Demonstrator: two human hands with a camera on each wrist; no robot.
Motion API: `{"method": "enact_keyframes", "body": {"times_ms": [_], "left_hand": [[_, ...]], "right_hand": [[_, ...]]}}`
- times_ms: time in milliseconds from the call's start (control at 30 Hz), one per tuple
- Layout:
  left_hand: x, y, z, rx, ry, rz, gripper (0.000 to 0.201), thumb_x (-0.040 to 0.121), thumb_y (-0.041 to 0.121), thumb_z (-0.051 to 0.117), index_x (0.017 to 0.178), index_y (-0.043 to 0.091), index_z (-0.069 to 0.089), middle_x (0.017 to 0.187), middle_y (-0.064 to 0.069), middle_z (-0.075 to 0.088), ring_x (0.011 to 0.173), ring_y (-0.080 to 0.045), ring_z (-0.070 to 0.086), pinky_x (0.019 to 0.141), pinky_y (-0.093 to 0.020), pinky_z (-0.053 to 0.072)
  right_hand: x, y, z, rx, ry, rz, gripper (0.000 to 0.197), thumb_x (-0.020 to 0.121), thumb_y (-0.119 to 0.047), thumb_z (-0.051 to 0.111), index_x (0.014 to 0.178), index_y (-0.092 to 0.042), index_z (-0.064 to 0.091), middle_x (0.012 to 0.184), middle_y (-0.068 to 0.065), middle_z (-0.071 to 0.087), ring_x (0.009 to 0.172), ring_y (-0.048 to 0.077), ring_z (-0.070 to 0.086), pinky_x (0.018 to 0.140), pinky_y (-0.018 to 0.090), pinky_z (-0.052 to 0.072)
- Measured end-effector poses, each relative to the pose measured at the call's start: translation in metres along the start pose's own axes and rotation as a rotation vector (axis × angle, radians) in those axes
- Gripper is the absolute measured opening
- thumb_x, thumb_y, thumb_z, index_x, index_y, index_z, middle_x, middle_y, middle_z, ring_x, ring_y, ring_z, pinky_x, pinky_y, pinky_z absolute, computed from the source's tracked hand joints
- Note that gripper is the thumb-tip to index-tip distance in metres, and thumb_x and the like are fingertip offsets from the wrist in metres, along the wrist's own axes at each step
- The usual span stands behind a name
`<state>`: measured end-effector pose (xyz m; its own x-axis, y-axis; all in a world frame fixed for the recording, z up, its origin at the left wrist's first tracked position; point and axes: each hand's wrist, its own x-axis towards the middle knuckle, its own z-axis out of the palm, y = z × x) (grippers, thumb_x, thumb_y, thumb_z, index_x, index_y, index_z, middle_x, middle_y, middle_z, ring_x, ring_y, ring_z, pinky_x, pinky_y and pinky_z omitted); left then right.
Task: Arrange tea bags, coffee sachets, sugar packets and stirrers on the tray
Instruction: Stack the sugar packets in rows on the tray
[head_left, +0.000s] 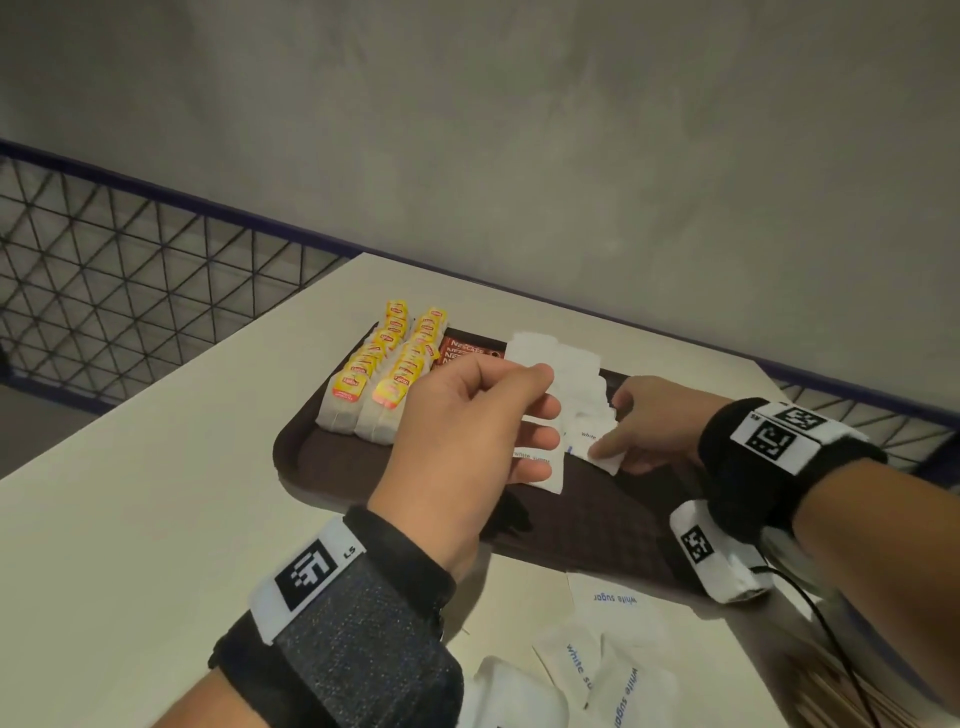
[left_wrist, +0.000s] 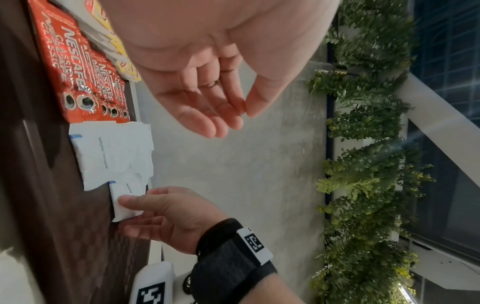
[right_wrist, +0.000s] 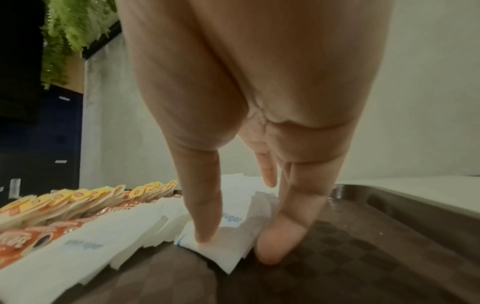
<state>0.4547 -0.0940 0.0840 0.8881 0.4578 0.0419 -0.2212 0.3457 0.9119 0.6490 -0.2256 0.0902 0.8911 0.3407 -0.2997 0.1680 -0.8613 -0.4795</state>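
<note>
Head view: from above, facing forward and down across the table (head_left: 156, 493) toward the wall, tray (head_left: 322, 457) at mid-distance. Left wrist view: rolled sideways, close above the tray's far edge, looking past fingers to foliage. Right wrist view: very near tray floor, facing along fingers. Shared by all three: tray and sugar packets (right_wrist: 233, 236).

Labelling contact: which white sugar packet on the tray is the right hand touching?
The packet at the near end of the right-hand sugar row; right hand presses its thumb on it. The others lie untouched.
</note>
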Motion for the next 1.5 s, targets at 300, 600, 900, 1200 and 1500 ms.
{"method": "enact_keyframes", "body": {"times_ms": [300, 600, 900, 1200, 1500], "left_hand": [[-0.003, 0.001, 0.003, 0.028, -0.009, 0.01, 0.01, 0.095, 0.018, 0.069, 0.087, 0.011, 0.067, 0.072, -0.002, 0.07, 0.059, -0.013, 0.064, 0.049, -0.024, 0.051], [-0.003, 0.0, -0.001, 0.081, 0.013, 0.049, 0.018, 0.097, 0.021, 0.068, 0.08, 0.019, 0.062, 0.079, -0.004, 0.071, 0.065, -0.018, 0.064, 0.053, -0.027, 0.05], [-0.006, 0.001, 0.002, 0.125, 0.027, 0.046, 0.01, 0.096, 0.024, 0.068, 0.097, 0.014, 0.065, 0.079, -0.001, 0.071, 0.067, -0.017, 0.066, 0.055, -0.028, 0.052], [-0.011, 0.002, 0.006, 0.142, -0.015, 0.039, 0.012, 0.096, 0.022, 0.067, 0.088, 0.016, 0.061, 0.078, -0.002, 0.07, 0.064, -0.017, 0.064, 0.052, -0.026, 0.051], [-0.012, 0.004, 0.006, 0.172, -0.041, 0.038, 0.014, 0.096, 0.024, 0.067, 0.084, 0.019, 0.061, 0.081, -0.003, 0.071, 0.065, -0.016, 0.066, 0.055, -0.028, 0.052]], "right_hand": [[0.01, -0.01, 0.002, -0.251, 0.081, -0.067, 0.077, 0.074, -0.014, 0.089, 0.132, -0.012, 0.039, 0.105, 0.005, 0.065, 0.08, 0.025, 0.075, 0.077, 0.046, 0.064], [-0.059, -0.019, -0.03, -0.747, 0.145, -0.344, 0.043, 0.087, -0.044, 0.073, 0.122, -0.024, 0.059, 0.098, -0.008, 0.063, 0.081, 0.016, 0.055, 0.075, 0.032, 0.044], [-0.186, 0.01, 0.029, -0.809, -0.372, -0.392, 0.094, 0.066, -0.096, 0.049, 0.145, -0.049, 0.028, 0.122, -0.013, 0.046, 0.097, 0.011, 0.058, 0.08, 0.032, 0.055], [-0.201, 0.02, 0.082, -0.736, -0.149, -0.472, 0.049, 0.093, -0.067, 0.053, 0.119, -0.026, 0.048, 0.111, 0.005, 0.044, 0.092, 0.023, 0.052, 0.076, 0.041, 0.051], [-0.19, 0.018, 0.075, -0.569, -0.193, -0.395, 0.062, 0.081, -0.045, 0.081, 0.129, -0.018, 0.053, 0.116, 0.002, 0.061, 0.099, 0.021, 0.06, 0.088, 0.04, 0.057]]}}
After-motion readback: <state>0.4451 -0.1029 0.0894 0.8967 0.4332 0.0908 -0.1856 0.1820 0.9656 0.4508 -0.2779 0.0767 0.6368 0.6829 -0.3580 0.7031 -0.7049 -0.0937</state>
